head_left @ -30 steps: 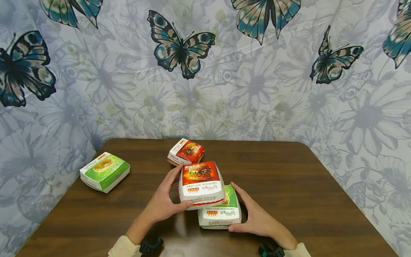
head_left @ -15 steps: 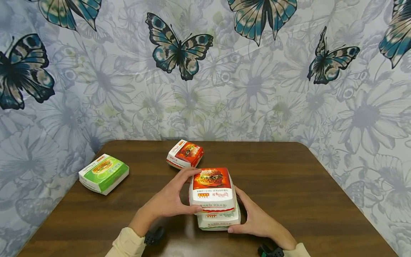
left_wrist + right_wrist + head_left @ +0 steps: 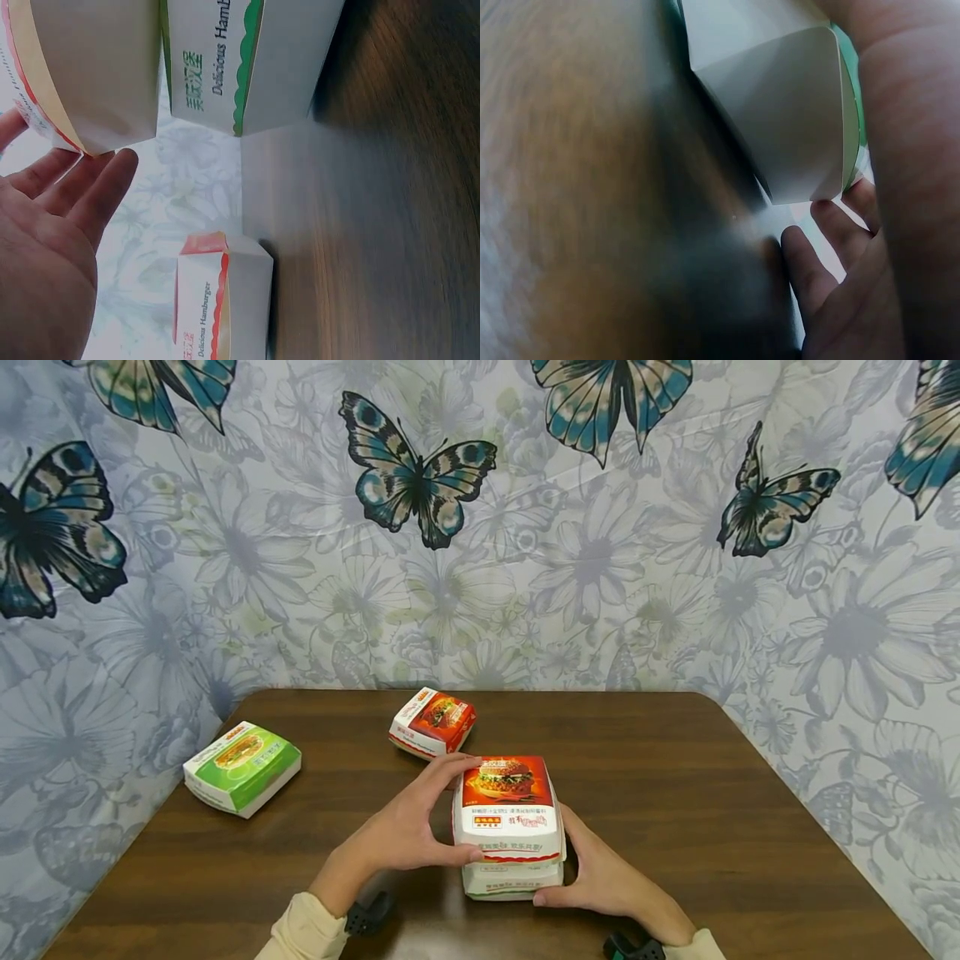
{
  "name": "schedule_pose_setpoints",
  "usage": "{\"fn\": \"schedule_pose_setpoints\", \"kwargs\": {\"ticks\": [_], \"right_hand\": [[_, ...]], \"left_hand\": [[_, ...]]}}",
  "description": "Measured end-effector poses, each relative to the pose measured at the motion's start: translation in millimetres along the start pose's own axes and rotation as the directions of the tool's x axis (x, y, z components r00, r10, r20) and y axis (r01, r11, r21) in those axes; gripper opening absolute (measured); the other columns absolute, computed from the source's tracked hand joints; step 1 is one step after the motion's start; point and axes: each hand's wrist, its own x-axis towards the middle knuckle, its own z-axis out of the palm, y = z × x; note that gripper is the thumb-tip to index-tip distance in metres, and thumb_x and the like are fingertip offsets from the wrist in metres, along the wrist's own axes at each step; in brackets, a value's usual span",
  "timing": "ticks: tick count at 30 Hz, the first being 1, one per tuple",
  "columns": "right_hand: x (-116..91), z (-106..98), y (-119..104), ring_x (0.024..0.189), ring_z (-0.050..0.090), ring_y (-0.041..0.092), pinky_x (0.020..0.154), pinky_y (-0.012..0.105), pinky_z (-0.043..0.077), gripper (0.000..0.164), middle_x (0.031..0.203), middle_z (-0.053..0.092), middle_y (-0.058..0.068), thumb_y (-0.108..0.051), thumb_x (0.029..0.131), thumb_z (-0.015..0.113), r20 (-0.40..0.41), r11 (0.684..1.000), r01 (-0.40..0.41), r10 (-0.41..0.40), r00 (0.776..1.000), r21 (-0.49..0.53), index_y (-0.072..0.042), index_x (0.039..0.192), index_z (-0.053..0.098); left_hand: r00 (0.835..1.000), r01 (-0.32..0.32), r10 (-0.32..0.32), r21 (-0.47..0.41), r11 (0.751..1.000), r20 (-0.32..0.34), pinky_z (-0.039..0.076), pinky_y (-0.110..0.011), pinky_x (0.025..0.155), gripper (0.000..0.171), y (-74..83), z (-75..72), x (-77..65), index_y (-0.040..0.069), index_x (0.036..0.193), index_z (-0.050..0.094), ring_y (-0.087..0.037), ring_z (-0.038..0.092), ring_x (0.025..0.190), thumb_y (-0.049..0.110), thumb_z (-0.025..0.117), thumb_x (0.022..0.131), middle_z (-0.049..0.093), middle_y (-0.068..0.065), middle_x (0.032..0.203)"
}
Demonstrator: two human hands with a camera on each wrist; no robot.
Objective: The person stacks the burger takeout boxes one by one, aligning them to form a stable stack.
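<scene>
Flowered wall cloth printed with teal butterflies rises behind a brown wooden counter, whose straight far edge ends in a rounded right corner. From the head view, two burger boxes are stacked near the middle of the counter. The upper box, red and white, has its burger picture toward the far side and its red-edged white face toward the person. Its top looks nearly square, so its long axis is hard to judge. The lower box faces the same way and shows mainly its near face. The left hand grips the upper box at its left side, thumb at the near corner; the right hand's grip holds the lower box by its near right corner. Just beyond the left fingers, a red box sits askew by the far edge. A green box lies askew at the left edge. Brown wood stretches from the right hand to the slanting right edge.

Left wrist view: fingers lie against the upper box's edge; the lower box's green-trimmed, lettered side is just beside it.

Right wrist view: fingertips meet the lower box's plain white side above blurred wood.
</scene>
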Motion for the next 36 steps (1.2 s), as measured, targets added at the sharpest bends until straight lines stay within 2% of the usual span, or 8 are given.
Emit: {"fn": "schedule_pose_setpoints", "kwargs": {"ticks": [5, 10, 14, 22, 26, 29, 32, 36], "right_hand": [[1, 1, 2, 0.138, 0.045, 0.016, 0.112, 0.033, 0.040, 0.114, 0.156, 0.041, -0.008, -0.041, 0.076, 0.093, 0.005, 0.999, 0.030, -0.030, 1.000, 0.019, -0.031, 0.163, 0.020], [2, 3, 1, 0.136, 0.047, 0.015, 0.112, 0.032, 0.040, 0.109, 0.152, 0.045, -0.010, -0.039, 0.075, 0.093, 0.015, 0.998, 0.012, -0.013, 1.000, 0.056, -0.032, 0.160, 0.025], [3, 3, -1, 0.139, 0.045, 0.015, 0.113, 0.032, 0.038, 0.112, 0.155, 0.044, -0.010, -0.036, 0.074, 0.095, 0.025, 0.996, 0.004, -0.006, 1.000, 0.085, -0.033, 0.161, 0.024], [3, 0, 3, 0.142, 0.041, 0.015, 0.113, 0.029, 0.036, 0.123, 0.161, 0.038, -0.001, -0.025, 0.075, 0.093, 0.018, 0.990, 0.066, -0.069, 0.997, 0.128, -0.029, 0.166, 0.011], [2, -1, 4, 0.145, 0.034, 0.011, 0.113, 0.026, 0.034, 0.126, 0.168, 0.025, 0.008, -0.018, 0.077, 0.089, -0.024, 0.971, 0.096, -0.093, 0.995, 0.217, -0.026, 0.167, 0.002], [1, 0, 2, 0.148, 0.028, 0.006, 0.112, 0.023, 0.035, 0.123, 0.171, 0.013, 0.012, -0.018, 0.081, 0.086, -0.074, 0.951, 0.135, -0.119, 0.990, 0.278, -0.024, 0.167, -0.002], [-1, 3, -3, 0.153, 0.021, 0.003, 0.114, 0.019, 0.029, 0.119, 0.173, 0.007, 0.012, -0.023, 0.084, 0.083, -0.138, 0.938, 0.188, -0.153, 0.978, 0.290, -0.022, 0.167, -0.002], [0, 7, -12, 0.157, 0.015, 0.010, 0.116, 0.016, 0.023, 0.115, 0.174, 0.005, 0.011, -0.028, 0.086, 0.081, -0.216, 0.930, 0.265, -0.212, 0.953, 0.256, -0.016, 0.167, 0.000]], "left_hand": [[1.000, 0.018, -0.018, -0.009, 1.000, 0.005, 0.043, -0.047, 0.114, 0.098, 2.7, 2.3, 0.9, 0.035, 0.156, 0.035, -0.011, 0.042, 0.139, 0.048, 0.090, 0.076, 0.034, 0.014, 0.156], [0.999, 0.044, -0.044, -0.014, 0.999, 0.013, 0.041, -0.049, 0.116, 0.099, 4.2, 2.3, 0.0, 0.038, 0.156, 0.034, -0.011, 0.040, 0.142, 0.051, 0.090, 0.075, 0.031, 0.016, 0.159], [0.999, 0.045, -0.045, -0.010, 0.999, 0.013, 0.040, -0.050, 0.116, 0.100, 4.3, 1.8, -1.3, 0.038, 0.157, 0.033, -0.011, 0.039, 0.142, 0.053, 0.089, 0.075, 0.031, 0.016, 0.159], [1.000, 0.018, -0.018, -0.022, 1.000, 0.008, 0.042, -0.048, 0.115, 0.098, 2.5, 2.0, -1.1, 0.038, 0.156, 0.034, -0.011, 0.041, 0.142, 0.053, 0.088, 0.076, 0.033, 0.016, 0.158], [1.000, 0.010, -0.010, -0.003, 1.000, 0.008, 0.042, -0.047, 0.115, 0.098, 2.8, 2.4, -0.5, 0.036, 0.156, 0.035, -0.011, 0.041, 0.141, 0.052, 0.089, 0.076, 0.034, 0.015, 0.158], [1.000, 0.008, -0.008, -0.003, 1.000, 0.012, 0.043, -0.046, 0.114, 0.097, 3.2, 2.8, 0.3, 0.036, 0.156, 0.035, -0.011, 0.043, 0.140, 0.050, 0.089, 0.077, 0.034, 0.015, 0.157], [1.000, 0.008, -0.008, -0.010, 1.000, 0.019, 0.044, -0.043, 0.114, 0.097, 3.6, 3.3, 1.0, 0.036, 0.156, 0.035, -0.011, 0.043, 0.140, 0.049, 0.089, 0.077, 0.034, 0.016, 0.157], [1.000, 0.002, -0.002, -0.002, 1.000, 0.019, 0.044, -0.041, 0.114, 0.097, 3.7, 3.8, 1.5, 0.037, 0.156, 0.035, -0.011, 0.043, 0.139, 0.050, 0.089, 0.077, 0.034, 0.016, 0.157]]}}
